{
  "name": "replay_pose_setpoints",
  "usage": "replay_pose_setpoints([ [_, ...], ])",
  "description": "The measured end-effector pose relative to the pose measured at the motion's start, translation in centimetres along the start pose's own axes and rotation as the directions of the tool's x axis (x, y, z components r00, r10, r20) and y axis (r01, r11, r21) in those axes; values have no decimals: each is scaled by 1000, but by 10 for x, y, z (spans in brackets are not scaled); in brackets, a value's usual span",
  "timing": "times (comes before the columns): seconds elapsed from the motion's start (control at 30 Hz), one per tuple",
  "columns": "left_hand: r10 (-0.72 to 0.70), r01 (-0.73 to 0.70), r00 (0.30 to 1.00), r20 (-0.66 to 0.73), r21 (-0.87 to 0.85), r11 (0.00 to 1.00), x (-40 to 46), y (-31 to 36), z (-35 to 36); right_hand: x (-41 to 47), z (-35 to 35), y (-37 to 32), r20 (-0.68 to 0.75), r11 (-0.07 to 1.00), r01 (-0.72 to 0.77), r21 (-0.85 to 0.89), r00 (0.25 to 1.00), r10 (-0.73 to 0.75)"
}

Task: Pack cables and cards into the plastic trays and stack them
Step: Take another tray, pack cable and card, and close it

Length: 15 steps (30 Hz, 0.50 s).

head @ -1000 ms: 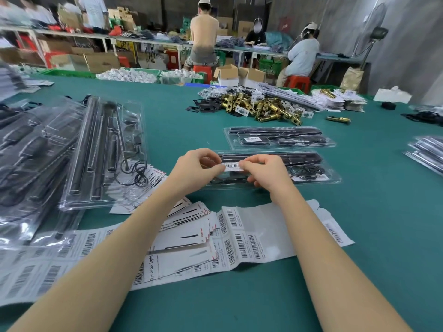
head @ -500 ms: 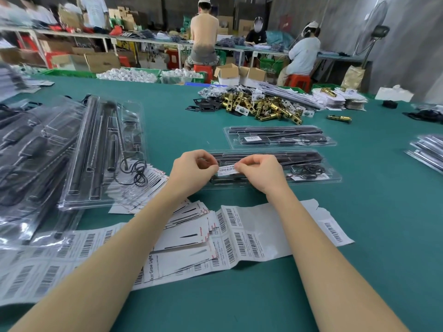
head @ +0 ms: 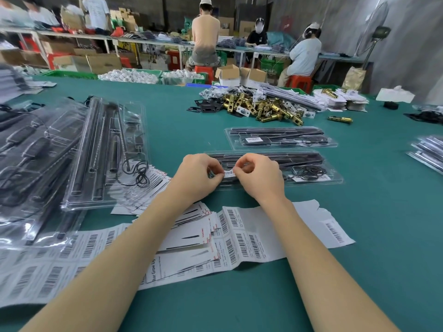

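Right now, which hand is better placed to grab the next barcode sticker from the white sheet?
Right hand, probably: the white barcode label sheet lies right under its wrist.

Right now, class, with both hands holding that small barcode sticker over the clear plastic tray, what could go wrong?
1. The small white barcode sticker, pinched between left hand and right hand, may land crooked or crease on the clear plastic tray.
2. A forearm may drag the loose white barcode label sheets on the table.
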<state>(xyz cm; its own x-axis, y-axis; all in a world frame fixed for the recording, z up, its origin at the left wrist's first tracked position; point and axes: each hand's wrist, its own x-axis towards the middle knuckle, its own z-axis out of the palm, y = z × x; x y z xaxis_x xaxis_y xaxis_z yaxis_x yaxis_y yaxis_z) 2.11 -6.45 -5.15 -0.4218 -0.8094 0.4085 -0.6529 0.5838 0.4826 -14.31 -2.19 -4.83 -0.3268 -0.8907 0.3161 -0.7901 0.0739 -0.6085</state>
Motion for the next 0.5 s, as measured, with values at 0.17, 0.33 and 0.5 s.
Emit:
replay_pose_setpoints([
  [0.17,73,-78,994,86,54,996,0,1,-4,-4,5,2,-54,991,64,-115,996,-70],
  [0.33,168,-214,955,244,179,960,-3,2,-8,-6,6,12,-143,997,43,-65,988,-52],
  [0.5,61,-98,965,256,135,986,2,-3,-21,-18,4,12,103,932,336,-135,940,-324],
])
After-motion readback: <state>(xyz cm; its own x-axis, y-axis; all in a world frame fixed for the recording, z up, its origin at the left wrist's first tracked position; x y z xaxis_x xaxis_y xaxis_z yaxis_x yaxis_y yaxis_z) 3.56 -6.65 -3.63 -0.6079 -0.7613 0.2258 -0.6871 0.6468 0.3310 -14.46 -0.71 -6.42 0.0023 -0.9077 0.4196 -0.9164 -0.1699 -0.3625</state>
